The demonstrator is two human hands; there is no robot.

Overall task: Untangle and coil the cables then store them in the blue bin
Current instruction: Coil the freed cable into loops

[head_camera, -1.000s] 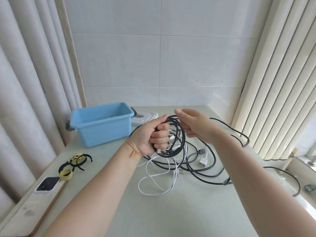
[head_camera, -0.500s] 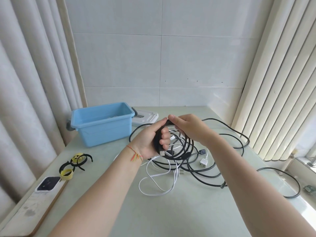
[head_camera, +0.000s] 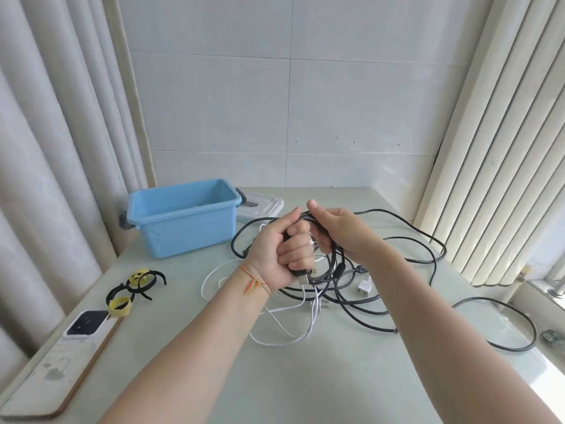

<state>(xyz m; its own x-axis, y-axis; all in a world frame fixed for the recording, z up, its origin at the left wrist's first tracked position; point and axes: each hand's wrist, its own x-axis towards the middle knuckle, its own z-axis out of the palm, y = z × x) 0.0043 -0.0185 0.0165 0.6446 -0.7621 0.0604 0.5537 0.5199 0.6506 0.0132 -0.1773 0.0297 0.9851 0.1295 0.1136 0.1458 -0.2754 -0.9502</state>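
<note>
My left hand grips a coil of black cable above the table, with a USB plug poking out below the fist. Against the coil's top, my right hand holds the same black cable, thumb raised. The cable's loose length trails right across the table and loops near the right edge. A white cable with a white plug lies tangled under the hands. The blue bin stands open at the back left.
A white lid lies behind the bin. Black and yellow cable ties sit on the left of the table, a phone on a wooden board nearer me. Curtains hang left, vertical blinds right.
My right hand moved left and closed against the top of the coil beside my left hand. The coil hangs lower and the loose black cable has been drawn in slightly.
</note>
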